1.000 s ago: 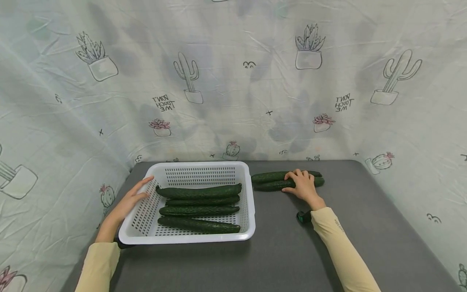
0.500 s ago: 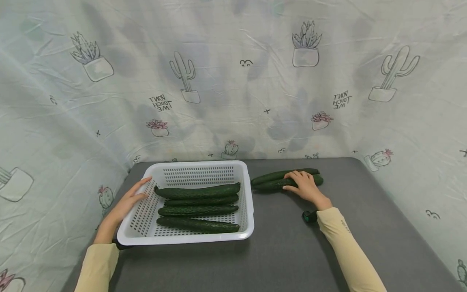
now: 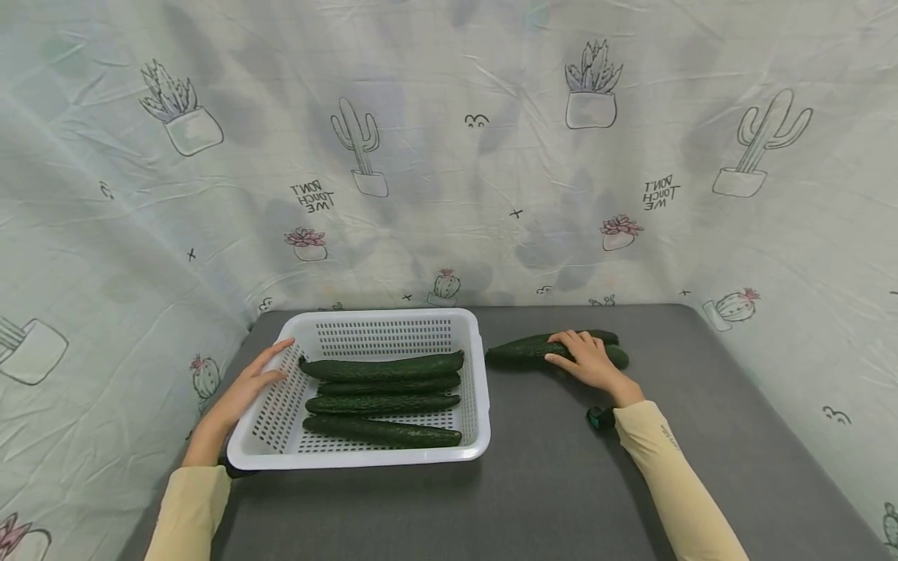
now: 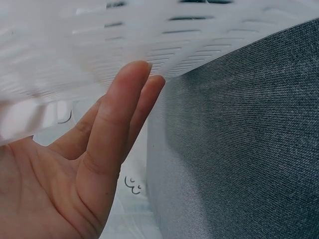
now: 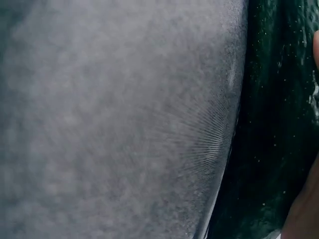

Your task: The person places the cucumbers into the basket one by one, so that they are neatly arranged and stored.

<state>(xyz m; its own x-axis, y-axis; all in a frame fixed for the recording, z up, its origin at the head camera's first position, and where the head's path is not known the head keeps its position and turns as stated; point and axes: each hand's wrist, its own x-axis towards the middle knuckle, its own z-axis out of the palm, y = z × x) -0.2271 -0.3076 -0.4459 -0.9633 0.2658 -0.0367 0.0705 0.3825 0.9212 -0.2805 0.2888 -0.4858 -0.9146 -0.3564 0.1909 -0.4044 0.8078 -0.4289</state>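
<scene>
On the grey table [image 3: 547,483], in front of a pale cloth backdrop [image 3: 449,156] printed with cacti, I see a white slotted basket [image 3: 393,319] on the left and two dark green cucumbers [image 3: 515,348] lying side by side on the right, just beside the basket's right wall. The pair lies roughly crosswise, close to the far edge of the table.

My right hand [image 3: 588,362] rests on top of these two cucumbers, near their right ends. Its fingers curl over the nearer one, and the wrist view shows the dark skin of a cucumber [image 5: 279,124] right against the hand, lying on the grey surface. I cannot tell whether the nearer cucumber is lifted or lying flat.

My left hand [image 3: 242,392] lies against the left outer wall of the basket, fingers straight and close together, with the fingertips [image 4: 134,74] touching the white plastic [image 4: 99,45]. It presses or steadies rather than grips.

Inside the basket, four more cucumbers [image 3: 382,397] lie in a row, parallel, each running left to right. Both of my arms wear pale yellow sleeves [image 3: 666,475].
</scene>
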